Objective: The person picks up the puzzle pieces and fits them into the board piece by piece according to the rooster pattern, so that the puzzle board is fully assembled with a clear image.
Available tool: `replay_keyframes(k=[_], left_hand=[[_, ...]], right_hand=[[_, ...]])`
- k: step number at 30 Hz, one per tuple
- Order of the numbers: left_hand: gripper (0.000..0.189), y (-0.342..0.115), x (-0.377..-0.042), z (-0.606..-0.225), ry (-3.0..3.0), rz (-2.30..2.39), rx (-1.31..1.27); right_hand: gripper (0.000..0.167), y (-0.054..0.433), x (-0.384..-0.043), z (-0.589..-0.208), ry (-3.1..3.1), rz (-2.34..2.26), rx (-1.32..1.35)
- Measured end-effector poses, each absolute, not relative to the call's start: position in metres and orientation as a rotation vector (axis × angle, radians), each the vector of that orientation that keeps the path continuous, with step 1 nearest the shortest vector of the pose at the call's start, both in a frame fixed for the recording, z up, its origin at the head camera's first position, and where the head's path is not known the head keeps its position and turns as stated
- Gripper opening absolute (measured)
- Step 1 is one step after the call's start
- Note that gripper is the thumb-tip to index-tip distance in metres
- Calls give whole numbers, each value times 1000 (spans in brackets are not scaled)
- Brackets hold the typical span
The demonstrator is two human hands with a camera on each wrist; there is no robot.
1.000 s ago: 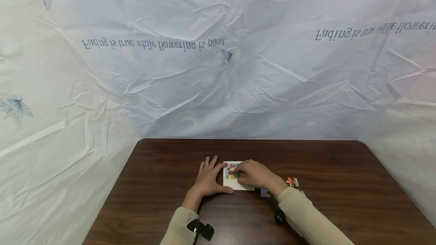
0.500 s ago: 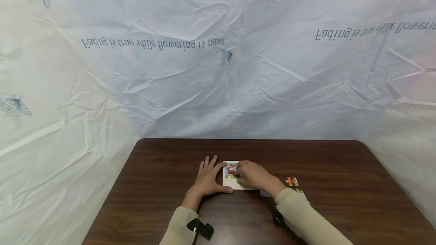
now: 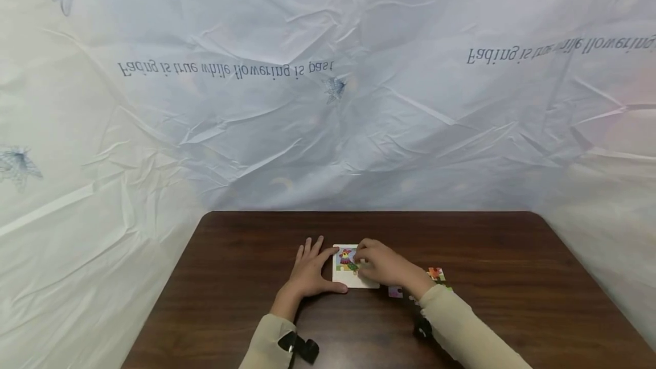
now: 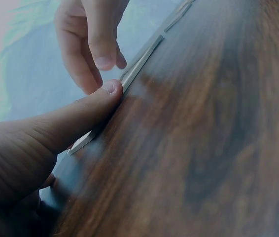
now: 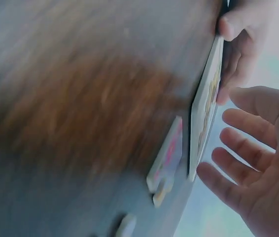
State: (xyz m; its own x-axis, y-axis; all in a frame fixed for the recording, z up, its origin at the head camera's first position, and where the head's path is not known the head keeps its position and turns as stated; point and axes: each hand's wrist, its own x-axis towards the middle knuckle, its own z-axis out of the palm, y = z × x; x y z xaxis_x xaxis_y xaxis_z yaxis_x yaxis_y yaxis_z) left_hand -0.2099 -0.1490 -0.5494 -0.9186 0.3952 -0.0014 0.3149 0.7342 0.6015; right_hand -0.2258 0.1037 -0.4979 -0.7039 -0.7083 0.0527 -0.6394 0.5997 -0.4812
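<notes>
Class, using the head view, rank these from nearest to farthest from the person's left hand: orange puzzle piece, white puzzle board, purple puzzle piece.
From the left hand:
1. White puzzle board, immediately to its right, at the thumb.
2. Purple puzzle piece, just past the board's near right corner.
3. Orange puzzle piece, farther right still.

Hazy wrist views, tabletop (image 5: 105, 98) blurred
</notes>
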Motion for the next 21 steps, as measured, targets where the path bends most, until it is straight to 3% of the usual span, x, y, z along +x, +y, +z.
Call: replay_keyframes(k=[21], left_hand=[[102, -148, -207, -549, 2821, 949, 576]], right_hand=[[37, 180, -229, -475, 2757, -546, -933]])
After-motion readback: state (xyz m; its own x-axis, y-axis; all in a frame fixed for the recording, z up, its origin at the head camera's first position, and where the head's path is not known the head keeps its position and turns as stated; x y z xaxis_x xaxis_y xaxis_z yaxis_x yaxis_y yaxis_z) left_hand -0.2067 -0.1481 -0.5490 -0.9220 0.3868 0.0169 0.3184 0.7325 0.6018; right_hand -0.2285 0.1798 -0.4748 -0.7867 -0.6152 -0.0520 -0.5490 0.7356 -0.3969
